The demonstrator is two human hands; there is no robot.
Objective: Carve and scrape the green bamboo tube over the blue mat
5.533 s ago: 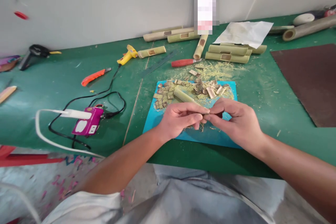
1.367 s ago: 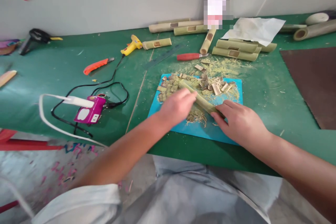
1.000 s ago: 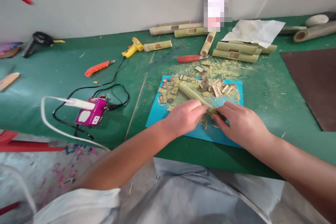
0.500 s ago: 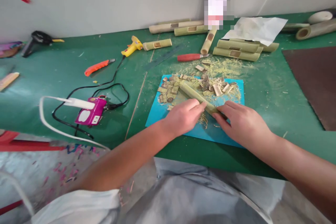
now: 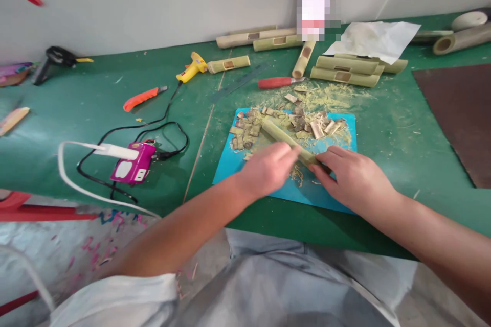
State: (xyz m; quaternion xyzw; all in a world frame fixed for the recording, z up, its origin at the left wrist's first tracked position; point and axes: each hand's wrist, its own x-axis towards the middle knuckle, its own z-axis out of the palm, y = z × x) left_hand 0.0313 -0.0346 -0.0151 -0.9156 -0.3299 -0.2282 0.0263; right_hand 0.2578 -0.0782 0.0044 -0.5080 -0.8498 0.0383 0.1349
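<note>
A pale green bamboo tube [image 5: 280, 132] lies slantwise over a blue sheet [image 5: 226, 163], its far end among scraps. My right hand [image 5: 355, 176] is closed around the tube's near end, thumb below and fingers on top. Against the tube's middle, my left hand [image 5: 266, 168] is closed in a pinch, slightly blurred. Whatever its fingers hold, if anything, is hidden. Cut bamboo chips [image 5: 245, 130] and fine shavings [image 5: 297, 176] lie around the tube on the sheet.
Behind the sheet are a red-handled knife [image 5: 274, 83] and notched bamboo tubes [image 5: 341, 76]. To the left lie an orange utility knife [image 5: 141, 98], a yellow hot glue gun [image 5: 194, 67] and a purple power strip [image 5: 134, 162] with cords. A brown board [image 5: 456, 117] lies right.
My left hand has shifted very slightly at the tube and is more blurred now. My right hand keeps its hold, and the tube stays almost in place.
</note>
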